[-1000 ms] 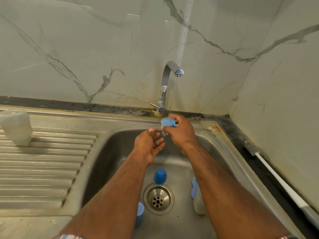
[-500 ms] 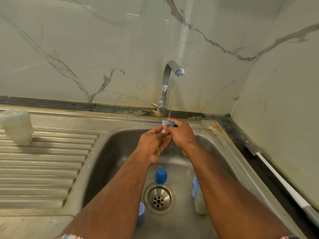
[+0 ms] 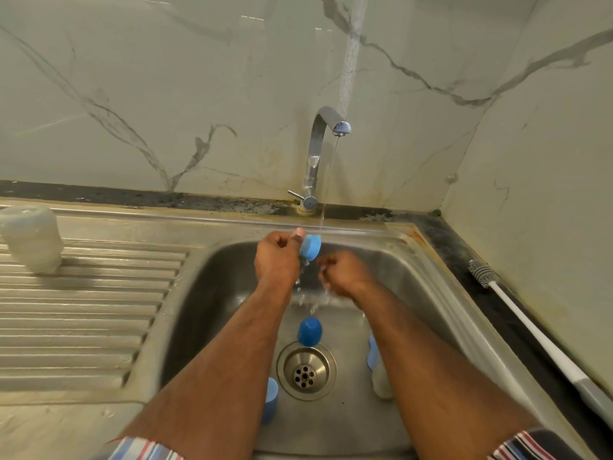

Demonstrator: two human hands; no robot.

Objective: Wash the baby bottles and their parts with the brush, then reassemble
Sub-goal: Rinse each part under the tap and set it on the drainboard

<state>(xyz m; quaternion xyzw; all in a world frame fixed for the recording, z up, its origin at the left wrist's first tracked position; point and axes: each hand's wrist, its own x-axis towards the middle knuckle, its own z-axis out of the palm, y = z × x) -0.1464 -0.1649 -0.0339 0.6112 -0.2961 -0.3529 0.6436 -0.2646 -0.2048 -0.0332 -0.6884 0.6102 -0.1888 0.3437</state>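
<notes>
My left hand [image 3: 277, 260] pinches a blue bottle ring [image 3: 310, 247] just beside the thin water stream from the tap [image 3: 318, 151]. My right hand [image 3: 345, 275] hangs a little lower and to the right, under the stream, blurred, with fingers loosely curled and nothing seen in it. In the sink basin [image 3: 212, 293] a blue cap [image 3: 310, 332] lies above the drain [image 3: 306, 371]. Another blue cap [image 3: 270, 400] shows beside my left forearm. A bottle with a blue collar [image 3: 378, 370] is partly hidden behind my right forearm. The white bottle brush [image 3: 530, 330] lies on the right counter.
A clear bottle [image 3: 31, 239] stands upside down on the ribbed drainboard [image 3: 83, 310] at the far left. Marble walls close in behind the tap and along the right side. A dark counter strip [image 3: 457, 257] runs beside the sink.
The blue ring has passed from my right hand to my left hand. My right hand has dropped lower and moved apart from the left, under the running water.
</notes>
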